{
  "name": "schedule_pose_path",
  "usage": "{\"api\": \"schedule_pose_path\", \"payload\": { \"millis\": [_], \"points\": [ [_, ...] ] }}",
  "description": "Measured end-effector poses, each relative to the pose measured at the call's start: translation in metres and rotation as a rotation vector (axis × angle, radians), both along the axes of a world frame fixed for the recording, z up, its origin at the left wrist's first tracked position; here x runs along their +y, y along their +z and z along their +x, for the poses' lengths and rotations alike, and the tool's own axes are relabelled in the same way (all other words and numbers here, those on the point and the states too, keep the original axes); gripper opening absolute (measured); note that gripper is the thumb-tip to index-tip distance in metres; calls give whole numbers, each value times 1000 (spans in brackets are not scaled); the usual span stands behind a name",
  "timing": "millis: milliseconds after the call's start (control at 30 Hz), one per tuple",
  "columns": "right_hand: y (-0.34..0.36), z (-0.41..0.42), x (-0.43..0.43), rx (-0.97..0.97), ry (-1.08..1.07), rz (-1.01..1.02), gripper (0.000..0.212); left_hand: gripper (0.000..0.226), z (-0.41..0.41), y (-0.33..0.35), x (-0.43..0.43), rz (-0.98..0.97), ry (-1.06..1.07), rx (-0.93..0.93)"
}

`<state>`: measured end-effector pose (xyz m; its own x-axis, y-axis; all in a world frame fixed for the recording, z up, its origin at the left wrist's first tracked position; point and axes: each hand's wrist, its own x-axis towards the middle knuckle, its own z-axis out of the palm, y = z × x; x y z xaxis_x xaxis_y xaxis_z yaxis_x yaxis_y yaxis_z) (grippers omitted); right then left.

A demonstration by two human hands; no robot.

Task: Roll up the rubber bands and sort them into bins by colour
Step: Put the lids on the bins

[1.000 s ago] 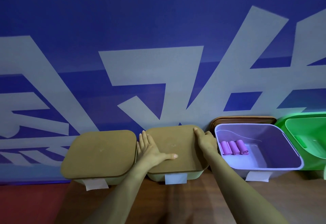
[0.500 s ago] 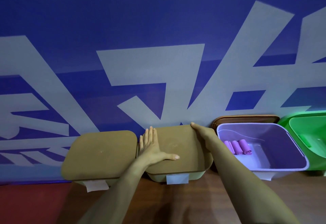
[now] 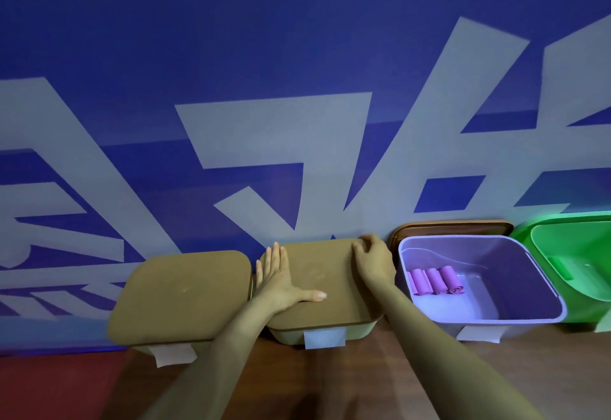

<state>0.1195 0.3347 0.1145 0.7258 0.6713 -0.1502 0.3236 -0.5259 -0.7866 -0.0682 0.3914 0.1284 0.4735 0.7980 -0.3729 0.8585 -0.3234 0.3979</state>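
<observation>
now, left hand [image 3: 281,282] flat on the tan lid [image 3: 327,307] of the middle bin, fingers straight, thumb spread toward the centre. right hand [image 3: 373,262] at the far right corner of that lid, fingers curled over the edge, gripping it. just to the left, second tan-lidded bin [image 3: 182,297]. to the right, open purple bin [image 3: 515,267] with rolled purple rubber bands [image 3: 436,280] side by side on its floor near the far wall. brown lid [image 3: 449,228] propped behind it, green bin [image 3: 568,254] further right.

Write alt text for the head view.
Two hands touch the tan lid of the middle bin: the left hand lies flat at its left edge, the right hand grips its far corner. Beside it, an open purple bin holds rolled bands.
</observation>
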Motion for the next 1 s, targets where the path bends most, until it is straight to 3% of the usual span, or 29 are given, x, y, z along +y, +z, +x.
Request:
{"api": "schedule_pose_path", "payload": {
  "millis": [167, 267, 333, 467, 633, 800, 900, 1000],
  "points": [
    [-4, -5, -25, -338, 304, 86, 25, 88, 7, 2, -9, 84, 3, -106],
    [-4, -5, -37, -383, 584, -12, 33, 76, 12, 2, -20, 105, 23, -62],
    [4, 3, -45, -313, 647, -37, 35, 68, 20, 7, -26, 96, 35, -62],
    [34, 31, -63, -144, 491, 43, 28, 47, 50, 25, -38, 9, 81, -254],
    [54, 110, -103, -118, 240, 97, 30, 52, 121, 42, -67, -177, 167, -496],
    [57, 188, -141, -71, 22, 72, 34, 61, 186, 47, -91, -233, 237, -537],
    [55, 219, -146, -49, 21, 45, 34, 59, 209, 37, -90, -257, 322, -549],
    [50, 242, -140, 20, 26, 16, 44, 73, 226, 1, -69, -279, 422, -558]
  ]
}}
